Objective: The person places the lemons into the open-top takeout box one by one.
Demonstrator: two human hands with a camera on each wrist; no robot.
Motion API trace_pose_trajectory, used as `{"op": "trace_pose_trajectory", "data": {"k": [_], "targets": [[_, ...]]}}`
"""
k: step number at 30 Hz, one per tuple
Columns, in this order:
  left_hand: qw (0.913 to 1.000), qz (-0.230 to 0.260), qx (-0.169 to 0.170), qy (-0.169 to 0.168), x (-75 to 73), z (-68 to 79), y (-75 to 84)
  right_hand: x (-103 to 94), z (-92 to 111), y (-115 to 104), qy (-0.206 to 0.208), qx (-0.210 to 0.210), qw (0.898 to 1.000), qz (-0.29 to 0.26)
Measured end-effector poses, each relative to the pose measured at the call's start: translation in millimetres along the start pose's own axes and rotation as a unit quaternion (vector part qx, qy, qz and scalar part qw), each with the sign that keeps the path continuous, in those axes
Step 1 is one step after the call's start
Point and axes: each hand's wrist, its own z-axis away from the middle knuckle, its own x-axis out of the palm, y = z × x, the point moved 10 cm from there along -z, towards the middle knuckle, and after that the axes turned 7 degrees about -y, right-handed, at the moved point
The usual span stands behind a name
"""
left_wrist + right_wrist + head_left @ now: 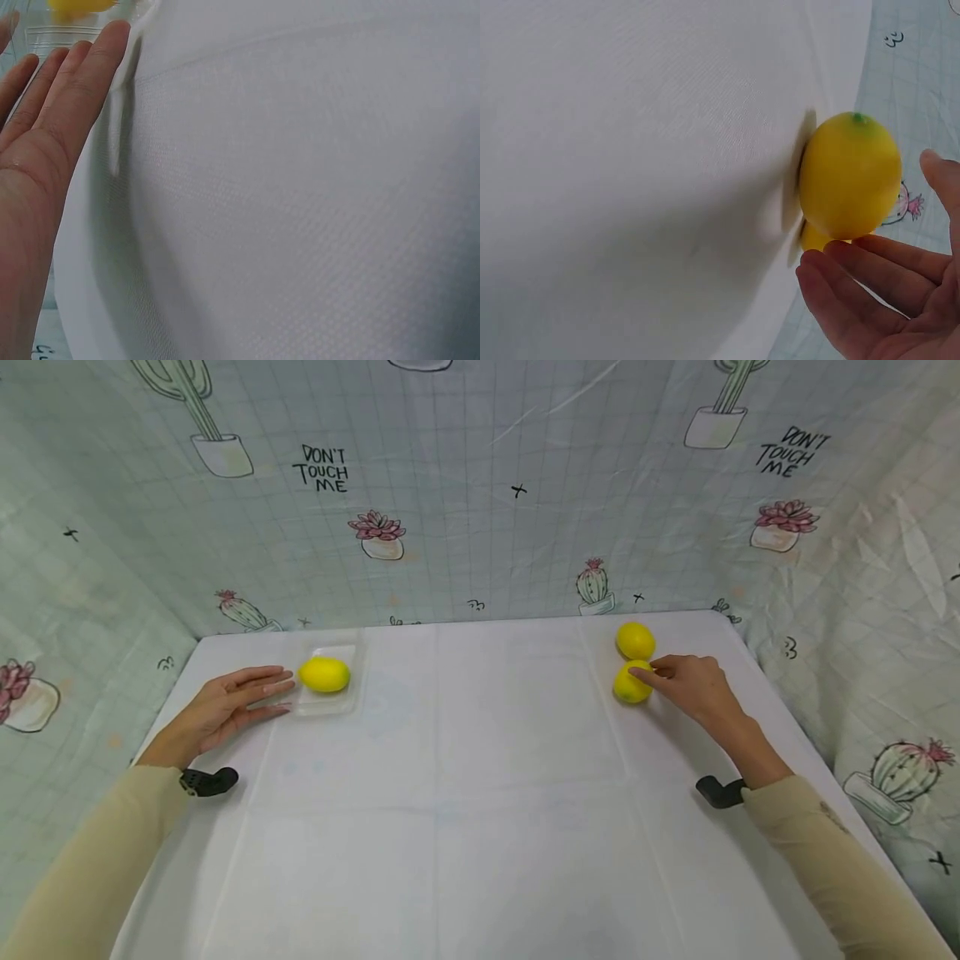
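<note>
On the left, a lemon (324, 675) lies in a clear plastic tray (324, 707). My left hand (228, 703) is beside the tray, its fingers stretched out with the tips at the tray's left edge, holding nothing. Two more lemons sit close together at the far right: one behind (635, 641) and one in front (628, 687). My right hand (693, 689) reaches the front lemon from its right. In the right wrist view, bent fingertips are right at this lemon's (850, 176) side, while the thumb stands apart from it. The rear lemon (812, 238) is mostly hidden there.
A white cloth (450, 777) covers the table. Printed fabric (465, 527) with cacti and lettering hangs as a wall behind the table and along both sides. Black straps with mounts (208, 782) are on both wrists, below beige sleeves.
</note>
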Motion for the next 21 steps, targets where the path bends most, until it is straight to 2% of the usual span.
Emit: {"op": "trace_pose_trajectory", "data": {"k": [5, 9, 15, 21], "targets": [[0.9998, 0.02, 0.007, -0.006, 1.4, -1.5, 0.8, 4.0, -6.0, -5.9, -0.015, -0.01, 1.0, -0.015], [0.9999, 0.009, 0.004, -0.003, 1.2, -2.5, 0.6, 8.9, -8.9, -15.5, -0.057, -0.04, 0.997, -0.033], [1.0, 0.004, -0.002, 0.003, 1.6, -2.5, 0.7, 17.0, -12.4, -33.8, -0.129, -0.08, 0.988, -0.04], [1.0, 0.005, -0.001, 0.004, 1.1, -1.0, 0.5, 24.9, -17.6, -47.7, -0.172, -0.1, 0.98, 0.033]]}}
